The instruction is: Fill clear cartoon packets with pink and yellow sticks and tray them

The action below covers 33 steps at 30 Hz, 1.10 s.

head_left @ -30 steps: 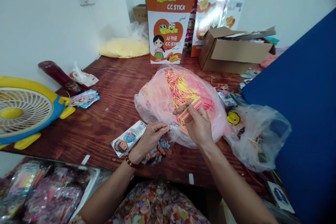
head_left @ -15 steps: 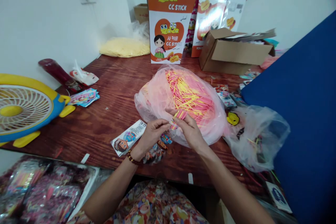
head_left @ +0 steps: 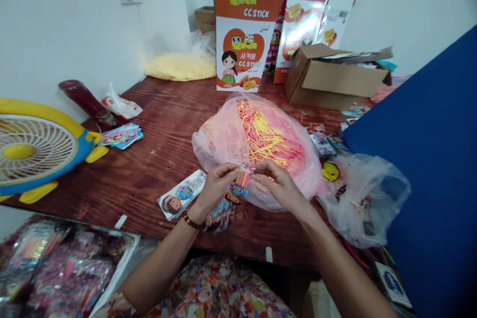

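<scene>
Between my two hands is a small clear printed packet (head_left: pixel 244 179) with pink and yellow sticks standing inside it. My left hand (head_left: pixel 220 184) pinches its left edge, and my right hand (head_left: pixel 274 181) pinches the right edge near the top. Just beyond them lies a large translucent pink bag (head_left: pixel 219 134), spread open around a heap of pink and yellow sticks (head_left: pixel 266 131). Below my left hand, several flat printed packets (head_left: pixel 219 216) are piled on the wooden table. A white printed card or pouch (head_left: pixel 181 196) lies to their left.
A yellow and blue fan (head_left: pixel 40 149) stands at the left. Orange and white cartons (head_left: pixel 242 35) and an open brown box (head_left: pixel 335 79) line the back. At right are a crumpled clear bag (head_left: pixel 372 198) and a blue panel (head_left: pixel 428 159). Filled packets (head_left: pixel 67 268) sit in a container lower left.
The sticks that my right hand held above the packet are now inside it. My right hand has shifted from the bunch of sticks to the packet's right edge.
</scene>
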Available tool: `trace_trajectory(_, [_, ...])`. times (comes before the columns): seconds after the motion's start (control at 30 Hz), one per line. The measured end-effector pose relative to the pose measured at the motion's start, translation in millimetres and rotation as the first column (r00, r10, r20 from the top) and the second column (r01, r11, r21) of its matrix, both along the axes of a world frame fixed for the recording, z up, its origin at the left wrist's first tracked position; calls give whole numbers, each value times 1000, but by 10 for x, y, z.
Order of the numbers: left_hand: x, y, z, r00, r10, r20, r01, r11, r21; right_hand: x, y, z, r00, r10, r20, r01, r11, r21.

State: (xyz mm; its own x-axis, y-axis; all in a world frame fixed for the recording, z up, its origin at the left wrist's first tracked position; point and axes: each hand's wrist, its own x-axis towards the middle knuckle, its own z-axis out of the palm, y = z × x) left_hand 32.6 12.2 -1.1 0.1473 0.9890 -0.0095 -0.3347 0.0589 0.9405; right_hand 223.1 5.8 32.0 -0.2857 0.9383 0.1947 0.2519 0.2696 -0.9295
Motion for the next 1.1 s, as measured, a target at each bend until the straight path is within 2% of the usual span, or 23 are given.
trace_trajectory(0.13, [-29, -25, 63, 1000, -8, 18, 7, 1000, 11, -25, 1, 38, 996, -83, -28, 83, 996, 22])
trace_trajectory(0.27, [-60, -71, 104, 979, -178, -101, 179, 984, -5, -87, -3, 73, 982, -79, -169, 64, 994, -93])
trace_trajectory(0.33, [-70, -90, 90, 964, -220, -147, 219, 975, -20, -111, -1, 58, 970, -91, -225, 56, 986, -160])
trace_trajectory(0.53, [-65, -129, 64, 963, -138, -233, 141, 990, -5, -157, 14, -44, 934, -93, -345, -22, 949, -315])
trace_trajectory(0.7, [-72, -170, 96, 943, -155, -295, 152, 988, -35, -191, 3, -105, 956, -83, -283, -11, 949, -314])
trace_trajectory(0.9, [-104, -213, 24, 987, -121, -101, 101, 978, -185, -274, -14, -167, 938, -158, -308, 56, 947, -317])
trace_trajectory(1.0, [-122, -223, 9, 988, -76, -136, 58, 989, -136, -305, -11, -207, 937, -127, -324, 8, 939, -344])
trace_trajectory(1.1, [-136, -233, 2, 981, -82, -178, 69, 994, -83, -325, -3, -250, 943, -114, -314, 1, 941, -337])
